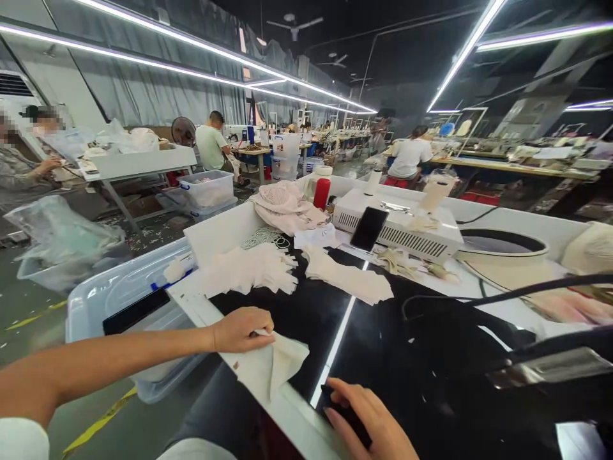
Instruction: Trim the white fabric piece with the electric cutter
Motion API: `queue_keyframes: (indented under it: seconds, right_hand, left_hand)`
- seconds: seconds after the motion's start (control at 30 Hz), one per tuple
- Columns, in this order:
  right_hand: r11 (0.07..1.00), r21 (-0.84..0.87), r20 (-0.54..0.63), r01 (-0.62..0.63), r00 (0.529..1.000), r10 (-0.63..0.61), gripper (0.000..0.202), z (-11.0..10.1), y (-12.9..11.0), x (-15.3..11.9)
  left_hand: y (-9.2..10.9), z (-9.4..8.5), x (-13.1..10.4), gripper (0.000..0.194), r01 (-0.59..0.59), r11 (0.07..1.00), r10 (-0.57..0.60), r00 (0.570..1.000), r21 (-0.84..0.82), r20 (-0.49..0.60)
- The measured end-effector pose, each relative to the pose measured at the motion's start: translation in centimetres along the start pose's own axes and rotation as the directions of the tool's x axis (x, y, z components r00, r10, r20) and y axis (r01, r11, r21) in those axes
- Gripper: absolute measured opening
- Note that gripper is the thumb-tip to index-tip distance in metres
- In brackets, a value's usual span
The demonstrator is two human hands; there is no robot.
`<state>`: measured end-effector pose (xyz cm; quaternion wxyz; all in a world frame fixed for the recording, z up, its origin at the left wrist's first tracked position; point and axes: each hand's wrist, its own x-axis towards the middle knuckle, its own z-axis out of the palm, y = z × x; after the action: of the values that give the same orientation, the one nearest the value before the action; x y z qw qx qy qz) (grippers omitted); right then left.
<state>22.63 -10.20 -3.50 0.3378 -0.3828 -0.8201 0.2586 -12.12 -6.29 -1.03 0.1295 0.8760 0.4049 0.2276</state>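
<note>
My left hand rests at the near left edge of the glossy black worktop, its fingers closed on a piece of white fabric that droops over the edge. Close to me, my right hand lies over a small black object on the table's white front rim. Farther back on the black surface lie a pile of white fabric pieces and a longer white strip.
A white machine box with a dark phone leaning on it stands at the back, beside a red bottle and bunched cloth. A clear plastic bin sits at my left. Dark cables cross the right. Other workers sit at distant tables.
</note>
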Motion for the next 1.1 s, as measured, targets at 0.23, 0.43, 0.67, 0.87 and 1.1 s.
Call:
queue_keyframes:
  seconds: [0.23, 0.43, 0.67, 0.87, 1.1]
  right_hand:
    - [0.929, 0.017, 0.118, -0.369, 0.924, 0.364, 0.049, 0.8, -0.9, 2.4]
    - [0.889, 0.057, 0.090, -0.455, 0.889, 0.449, 0.052, 2.8, -2.6, 4.9]
    - [0.831, 0.226, -0.080, -0.508, 0.841, 0.536, 0.049, 4.7, -3.7, 5.4]
    - [0.793, 0.291, -0.101, -0.536, 0.807, 0.582, 0.052, 4.7, -3.6, 5.2]
    - [0.801, 0.321, -0.168, -0.506, 0.801, 0.574, 0.054, 5.6, -2.9, 5.3]
  left_hand:
    - [-0.1, 0.3, 0.0, 0.032, -0.027, 0.999, 0.026, 1.000, -0.037, -0.009]
    - [-0.2, 0.3, 0.1, 0.035, -0.067, 0.995, 0.065, 0.997, -0.078, -0.031]
    - [-0.3, 0.5, 0.1, 0.033, -0.111, 0.985, 0.103, 0.992, -0.129, -0.069]
    - [-0.3, 0.3, 0.0, 0.023, -0.039, 0.968, 0.025, 0.998, -0.248, -0.061]
    - [0.0, -0.2, -0.2, 0.015, 0.085, 0.921, -0.100, 0.995, -0.379, -0.020]
